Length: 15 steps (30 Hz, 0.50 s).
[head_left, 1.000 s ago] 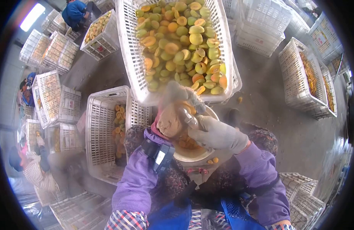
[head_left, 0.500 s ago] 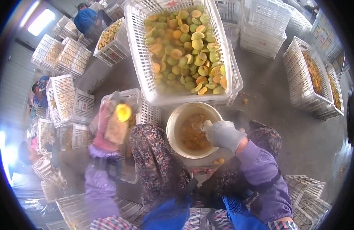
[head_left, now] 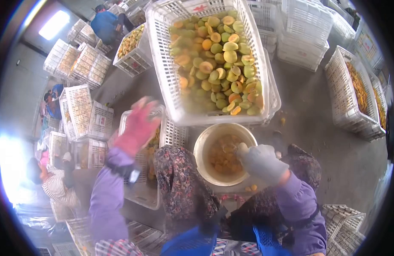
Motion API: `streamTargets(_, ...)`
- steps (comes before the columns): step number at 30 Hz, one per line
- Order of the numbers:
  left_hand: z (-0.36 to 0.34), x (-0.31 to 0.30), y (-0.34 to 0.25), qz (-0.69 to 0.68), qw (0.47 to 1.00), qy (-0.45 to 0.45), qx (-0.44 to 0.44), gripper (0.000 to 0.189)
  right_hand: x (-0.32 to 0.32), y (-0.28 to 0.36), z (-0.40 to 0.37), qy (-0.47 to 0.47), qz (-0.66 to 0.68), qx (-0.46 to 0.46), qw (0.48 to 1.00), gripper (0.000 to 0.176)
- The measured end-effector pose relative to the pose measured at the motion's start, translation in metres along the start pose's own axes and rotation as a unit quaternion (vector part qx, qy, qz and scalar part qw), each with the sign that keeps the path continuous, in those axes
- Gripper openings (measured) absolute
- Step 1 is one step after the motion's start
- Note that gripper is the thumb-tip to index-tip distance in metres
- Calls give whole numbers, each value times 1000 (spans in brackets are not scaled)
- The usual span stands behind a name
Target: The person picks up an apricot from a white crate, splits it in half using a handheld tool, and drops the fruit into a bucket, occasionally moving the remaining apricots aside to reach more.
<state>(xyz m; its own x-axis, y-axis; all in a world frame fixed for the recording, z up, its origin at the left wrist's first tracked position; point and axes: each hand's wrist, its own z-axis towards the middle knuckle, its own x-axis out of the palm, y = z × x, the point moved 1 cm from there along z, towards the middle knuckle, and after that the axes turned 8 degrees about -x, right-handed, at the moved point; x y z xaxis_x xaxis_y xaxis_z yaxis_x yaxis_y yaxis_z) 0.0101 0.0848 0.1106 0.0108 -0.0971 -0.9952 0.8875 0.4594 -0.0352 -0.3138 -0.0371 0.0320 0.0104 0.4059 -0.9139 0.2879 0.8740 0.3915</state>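
My left hand (head_left: 139, 128), in a pink glove and blurred by motion, is over the low white crate (head_left: 162, 170) at my left. Its fingers look stretched out, and no fruit shows in them. My right hand (head_left: 261, 163), in a pale grey glove, is closed at the right rim of a white bucket (head_left: 200, 155). Whatever its fingers hold is hidden. Brownish-orange pieces (head_left: 224, 158) lie inside the bucket. Beyond it, a large white crate (head_left: 162, 77) holds green and orange fruit halves (head_left: 231, 56), cut open. Some fruit (head_left: 152, 155) also shows in the low crate.
Stacked white crates (head_left: 303, 38) stand at the back right, with filled crates (head_left: 348, 100) farther right. More crates (head_left: 77, 111) are on the left, where other people (head_left: 104, 25) sit. Small fruit pieces (head_left: 251, 187) lie on the floor beside the bucket.
My left hand has moved up a little, and the yellow-orange fruit piece seen at it before is gone from it. The right hand stays at the bucket rim. The whole view has shifted slightly.
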Motion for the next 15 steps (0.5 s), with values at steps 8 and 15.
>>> streamTargets(8,149,78,-62,307,939,139,66,49,-2,-1,3,-88,6,-15,996,18)
streamTargets(15,167,78,-63,175,965,197,-10,49,-10,-1,5,-93,-17,-10,995,15)
